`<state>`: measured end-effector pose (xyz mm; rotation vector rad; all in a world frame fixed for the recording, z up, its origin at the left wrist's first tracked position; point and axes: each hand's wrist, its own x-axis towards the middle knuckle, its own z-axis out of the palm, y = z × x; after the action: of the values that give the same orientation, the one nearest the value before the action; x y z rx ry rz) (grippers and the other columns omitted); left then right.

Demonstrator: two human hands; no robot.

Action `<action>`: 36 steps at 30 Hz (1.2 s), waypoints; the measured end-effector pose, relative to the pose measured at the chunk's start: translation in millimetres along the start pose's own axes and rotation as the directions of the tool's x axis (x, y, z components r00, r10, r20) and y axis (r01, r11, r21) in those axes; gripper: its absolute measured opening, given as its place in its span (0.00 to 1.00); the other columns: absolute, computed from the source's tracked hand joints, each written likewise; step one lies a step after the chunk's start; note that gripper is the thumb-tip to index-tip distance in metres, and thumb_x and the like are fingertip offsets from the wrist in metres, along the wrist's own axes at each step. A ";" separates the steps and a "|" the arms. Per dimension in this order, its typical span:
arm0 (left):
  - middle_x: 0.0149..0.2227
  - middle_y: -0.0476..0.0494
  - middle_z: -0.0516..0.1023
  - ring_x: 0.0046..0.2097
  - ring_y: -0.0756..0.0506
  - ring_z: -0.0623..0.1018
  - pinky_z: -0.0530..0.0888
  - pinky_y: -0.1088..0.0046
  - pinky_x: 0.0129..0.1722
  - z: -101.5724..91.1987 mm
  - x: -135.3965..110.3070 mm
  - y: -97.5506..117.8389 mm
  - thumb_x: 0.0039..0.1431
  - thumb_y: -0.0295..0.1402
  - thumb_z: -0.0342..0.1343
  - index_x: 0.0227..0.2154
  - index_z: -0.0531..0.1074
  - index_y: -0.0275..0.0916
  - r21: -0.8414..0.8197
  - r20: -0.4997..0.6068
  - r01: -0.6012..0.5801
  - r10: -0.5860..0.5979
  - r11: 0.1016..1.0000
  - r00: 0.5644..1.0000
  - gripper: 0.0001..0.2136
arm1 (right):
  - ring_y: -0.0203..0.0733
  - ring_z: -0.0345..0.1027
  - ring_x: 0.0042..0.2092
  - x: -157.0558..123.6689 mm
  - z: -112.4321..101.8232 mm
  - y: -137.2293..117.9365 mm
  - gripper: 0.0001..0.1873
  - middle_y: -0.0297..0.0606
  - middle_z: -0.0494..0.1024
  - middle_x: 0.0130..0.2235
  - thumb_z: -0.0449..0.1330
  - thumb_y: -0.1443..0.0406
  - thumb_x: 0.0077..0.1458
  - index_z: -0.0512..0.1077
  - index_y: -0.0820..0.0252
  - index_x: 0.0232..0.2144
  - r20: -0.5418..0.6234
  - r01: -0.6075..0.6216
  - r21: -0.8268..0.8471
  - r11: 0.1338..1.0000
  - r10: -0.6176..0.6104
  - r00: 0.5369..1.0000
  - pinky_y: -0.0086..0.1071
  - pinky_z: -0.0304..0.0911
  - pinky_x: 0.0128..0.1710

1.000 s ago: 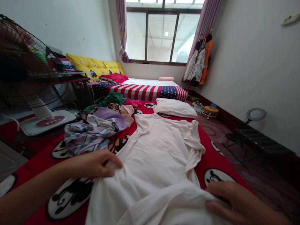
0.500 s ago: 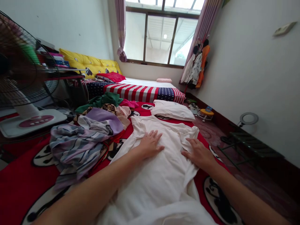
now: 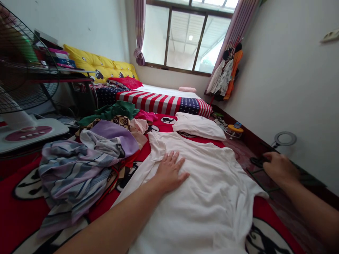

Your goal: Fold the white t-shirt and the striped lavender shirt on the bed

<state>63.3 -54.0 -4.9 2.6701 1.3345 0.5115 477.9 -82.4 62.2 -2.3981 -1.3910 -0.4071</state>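
A white T-shirt (image 3: pixel 201 197) lies spread on a red blanket with black-and-white cartoon patches (image 3: pixel 267 236). My left hand (image 3: pixel 172 171) rests flat on the shirt's upper left part, its fingers stretched. To the right of the shirt, past its right sleeve (image 3: pixel 254 183), my right hand (image 3: pixel 280 169) is held in the air. Its fingers are curled in, and I see nothing between them. Just beyond the collar lies a folded white garment (image 3: pixel 200 126).
At left is a heap of clothes with a plaid shirt (image 3: pixel 75 176) and a purple garment (image 3: pixel 113 132). A fan (image 3: pixel 26 127) stands further left. At right are a dark folding stool (image 3: pixel 309 178) and a ring light (image 3: pixel 285 138). A bed (image 3: pixel 159 104) stands under the window.
My right hand has let go of the shirt and moved right and away from it. The right sleeve, bunched before, now lies spread outward. My left hand stays on the shirt.
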 end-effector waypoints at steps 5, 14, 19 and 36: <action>0.67 0.37 0.51 0.68 0.36 0.49 0.47 0.54 0.65 0.6 -0.9 -0.3 0.61 0.55 0.40 0.62 0.59 0.43 -0.003 -0.027 0.008 -0.008 1.000 1.000 0.31 | 0.48 0.72 0.42 9.8 19.3 -110.2 0.13 0.43 0.78 0.40 0.53 0.67 0.50 0.77 0.59 0.35 0.014 0.254 0.146 0.956 -0.258 0.966 0.36 0.64 0.41; 0.67 0.37 0.52 0.67 0.36 0.50 0.49 0.53 0.65 -1.2 -1.0 -1.0 0.61 0.54 0.41 0.62 0.59 0.43 -0.026 -0.035 -0.004 0.003 1.000 0.999 0.31 | 0.61 0.71 0.46 21.6 45.0 -199.4 0.22 0.58 0.75 0.45 0.68 0.60 0.38 0.75 0.65 0.38 0.364 0.120 -0.028 0.992 -0.101 0.926 0.45 0.64 0.40; 0.66 0.33 0.54 0.67 0.36 0.51 0.51 0.54 0.64 -5.7 0.0 1.5 0.59 0.50 0.48 0.60 0.62 0.39 -0.066 -0.056 -0.016 0.012 0.998 0.998 0.30 | 0.55 0.71 0.44 44.0 39.8 -205.5 0.13 0.49 0.77 0.41 0.62 0.63 0.45 0.75 0.60 0.35 0.204 0.156 0.062 0.986 -0.166 0.965 0.40 0.63 0.41; 0.67 0.25 0.47 0.67 0.32 0.47 0.52 0.58 0.64 -24.8 21.7 -51.1 0.56 0.46 0.54 0.62 0.55 0.24 -0.037 -0.140 0.624 -0.622 0.781 0.770 0.37 | 0.46 0.68 0.38 2.0 113.3 -185.9 0.14 0.44 0.73 0.36 0.53 0.71 0.41 0.73 0.63 0.32 -0.267 0.150 0.623 0.768 0.028 0.963 0.43 0.64 0.46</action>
<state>28.2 -7.0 11.0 2.0150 2.1350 0.6044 325.1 53.6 -12.2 -1.6739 -1.2301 -0.2021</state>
